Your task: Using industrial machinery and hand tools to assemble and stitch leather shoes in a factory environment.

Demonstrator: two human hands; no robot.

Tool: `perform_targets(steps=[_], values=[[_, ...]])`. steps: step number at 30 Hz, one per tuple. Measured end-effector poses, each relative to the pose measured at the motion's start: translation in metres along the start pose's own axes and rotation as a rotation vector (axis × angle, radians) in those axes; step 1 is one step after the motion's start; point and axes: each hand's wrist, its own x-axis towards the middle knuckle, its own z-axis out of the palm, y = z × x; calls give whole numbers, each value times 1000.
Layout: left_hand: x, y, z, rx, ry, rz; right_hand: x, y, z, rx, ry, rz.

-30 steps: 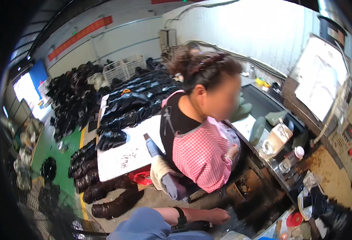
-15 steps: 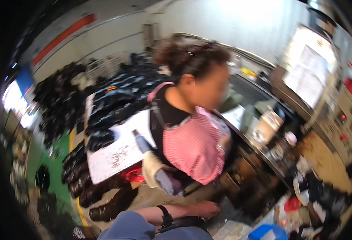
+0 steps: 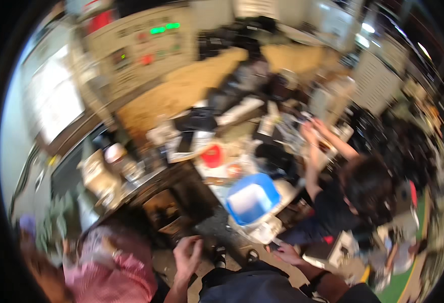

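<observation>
My left hand hangs low in front of me, fingers loosely curled and nothing visible in them. To its right, my right hand is closed around a small dark flat thing, too blurred to name. A black band circles my right wrist. Beyond the hands stands a blue plastic basin with something whitish in it, at the near end of a cluttered bench. Neither hand touches it.
One person in a pink checked top is close on my left. Another, in dark clothes, reaches over the bench at right. A control panel with lit displays stands at the back. A red round thing lies on the bench.
My view has swung to the right, from the person in pink and the dark piles toward the bench and basin. Both my hands now show; earlier only one forearm did.
</observation>
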Motion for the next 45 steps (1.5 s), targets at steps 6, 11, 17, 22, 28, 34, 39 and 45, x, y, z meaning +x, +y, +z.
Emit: perform_targets(steps=[6, 11, 17, 22, 28, 34, 39, 45], values=[[50, -4, 35, -207, -110, -14, -34, 14, -1, 21, 218, 102], [73, -3, 44, -296, -182, -74, -56, 3, 7, 88, 296, 120], [98, 9, 52, -252, -242, -28, -69, -6, 24, 143, 405, 93], [137, 25, 54, -71, -328, 123, -75, -18, 19, 73, 481, 101], [197, 71, 85, -5, -513, 259, -95, -20, 17, 85, 502, 92], [209, 122, 135, 2, -513, 258, -105, 30, 14, 73, 476, 139], [191, 141, 161, 29, -524, 345, -108, 62, 12, 132, 466, 215], [194, 175, 184, 99, -607, 484, -90, 17, -16, 141, 409, 59]])
